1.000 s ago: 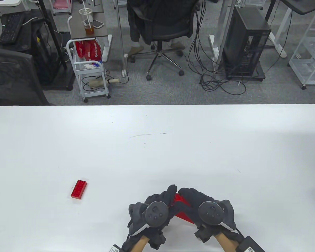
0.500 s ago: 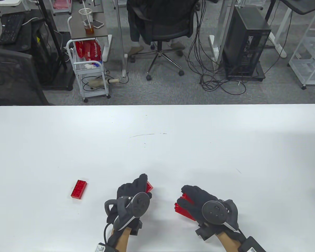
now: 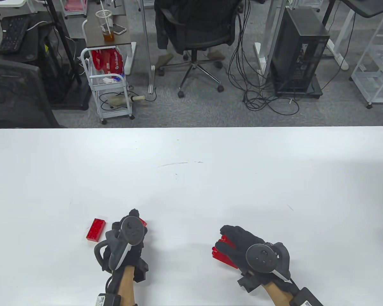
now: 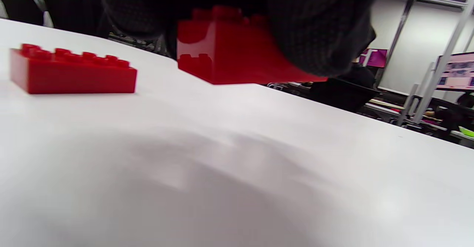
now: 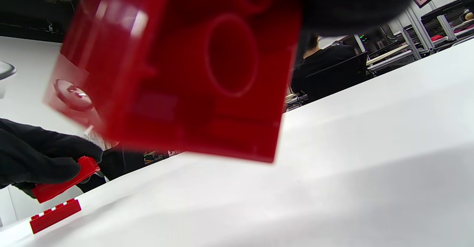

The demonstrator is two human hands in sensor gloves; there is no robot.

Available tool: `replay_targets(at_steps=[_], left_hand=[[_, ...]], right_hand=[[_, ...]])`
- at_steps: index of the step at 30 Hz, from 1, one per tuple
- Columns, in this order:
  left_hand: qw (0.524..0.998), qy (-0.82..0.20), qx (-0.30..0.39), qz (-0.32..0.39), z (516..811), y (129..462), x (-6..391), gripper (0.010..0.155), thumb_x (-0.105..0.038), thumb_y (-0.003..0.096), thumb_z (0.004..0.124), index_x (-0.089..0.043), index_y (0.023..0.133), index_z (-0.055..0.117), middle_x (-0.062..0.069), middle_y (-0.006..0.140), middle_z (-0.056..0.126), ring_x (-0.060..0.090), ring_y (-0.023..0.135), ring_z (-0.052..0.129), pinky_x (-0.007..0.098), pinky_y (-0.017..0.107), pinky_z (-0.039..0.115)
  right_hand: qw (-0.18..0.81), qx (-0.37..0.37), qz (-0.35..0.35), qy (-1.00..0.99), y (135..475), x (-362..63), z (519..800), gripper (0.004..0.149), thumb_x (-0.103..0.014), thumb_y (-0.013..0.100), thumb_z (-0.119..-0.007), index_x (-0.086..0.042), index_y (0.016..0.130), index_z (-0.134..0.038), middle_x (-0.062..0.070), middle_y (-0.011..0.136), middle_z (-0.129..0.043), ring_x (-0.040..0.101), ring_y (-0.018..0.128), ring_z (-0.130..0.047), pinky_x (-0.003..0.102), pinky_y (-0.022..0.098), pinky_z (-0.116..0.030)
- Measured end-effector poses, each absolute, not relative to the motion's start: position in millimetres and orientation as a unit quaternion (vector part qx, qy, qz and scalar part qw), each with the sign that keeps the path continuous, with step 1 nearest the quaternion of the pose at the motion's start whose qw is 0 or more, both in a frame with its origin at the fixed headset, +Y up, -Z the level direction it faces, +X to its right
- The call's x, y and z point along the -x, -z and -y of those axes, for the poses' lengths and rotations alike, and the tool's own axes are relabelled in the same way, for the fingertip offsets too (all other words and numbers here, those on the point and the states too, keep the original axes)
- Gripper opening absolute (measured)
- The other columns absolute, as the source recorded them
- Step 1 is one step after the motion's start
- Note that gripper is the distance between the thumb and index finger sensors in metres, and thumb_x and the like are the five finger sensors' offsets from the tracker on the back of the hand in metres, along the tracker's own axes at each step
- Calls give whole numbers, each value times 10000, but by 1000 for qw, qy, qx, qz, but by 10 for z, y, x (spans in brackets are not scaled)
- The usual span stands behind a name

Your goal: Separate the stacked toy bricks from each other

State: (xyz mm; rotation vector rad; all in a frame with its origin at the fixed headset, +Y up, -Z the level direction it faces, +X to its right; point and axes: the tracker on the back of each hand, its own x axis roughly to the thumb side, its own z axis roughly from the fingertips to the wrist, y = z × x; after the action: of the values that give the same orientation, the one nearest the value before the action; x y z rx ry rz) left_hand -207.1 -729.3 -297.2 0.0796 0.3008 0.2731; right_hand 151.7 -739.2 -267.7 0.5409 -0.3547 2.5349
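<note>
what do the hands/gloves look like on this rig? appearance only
Both the left hand and the right hand wear black knit sensor gloves. Strapped to the back of each is a dark grey round-faced tracker with buttons, a ring and a white underside. Forearms are bare. Black boxes sit at the wrists, with thin black cables and white barcode labels near the bottom edge.

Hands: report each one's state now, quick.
Left hand: grips a single red brick, above the table.
Right hand: holds the remaining red brick stack, underside showing in the wrist view.
</note>
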Motion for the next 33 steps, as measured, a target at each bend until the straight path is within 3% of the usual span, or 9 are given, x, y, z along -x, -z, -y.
replay_targets(at_steps=[19, 30, 33], left_hand=[[967, -115, 70, -218, 7583, 3085, 2307, 679, -407, 438, 862, -286, 1077, 669, -12, 1079, 773, 277, 920, 824, 481, 733, 711], [968, -100, 73, -220, 7585, 3069, 2272, 725, -422, 438, 862, -292, 1104, 607, -17, 1104, 733, 268, 965, 795, 523, 751, 673], [969, -99, 32, -225, 7544, 3048, 2261, 779, -445, 421, 873, -289, 1118, 565, -14, 1115, 726, 268, 978, 802, 520, 743, 688]], right_hand=[[268, -204, 128, -933, 2674, -1532, 7391, 640, -685, 469, -547, -271, 924, -721, 31, 728, -903, 238, 438, -991, 377, 223, -876], [266, -207, 122, -934, 2672, -1523, 7401, 640, -687, 468, -546, -275, 928, -716, 30, 735, -903, 239, 446, -990, 380, 232, -876], [264, -208, 120, -934, 2671, -1515, 7400, 639, -687, 468, -546, -277, 929, -714, 32, 741, -903, 239, 449, -990, 381, 235, -876]])
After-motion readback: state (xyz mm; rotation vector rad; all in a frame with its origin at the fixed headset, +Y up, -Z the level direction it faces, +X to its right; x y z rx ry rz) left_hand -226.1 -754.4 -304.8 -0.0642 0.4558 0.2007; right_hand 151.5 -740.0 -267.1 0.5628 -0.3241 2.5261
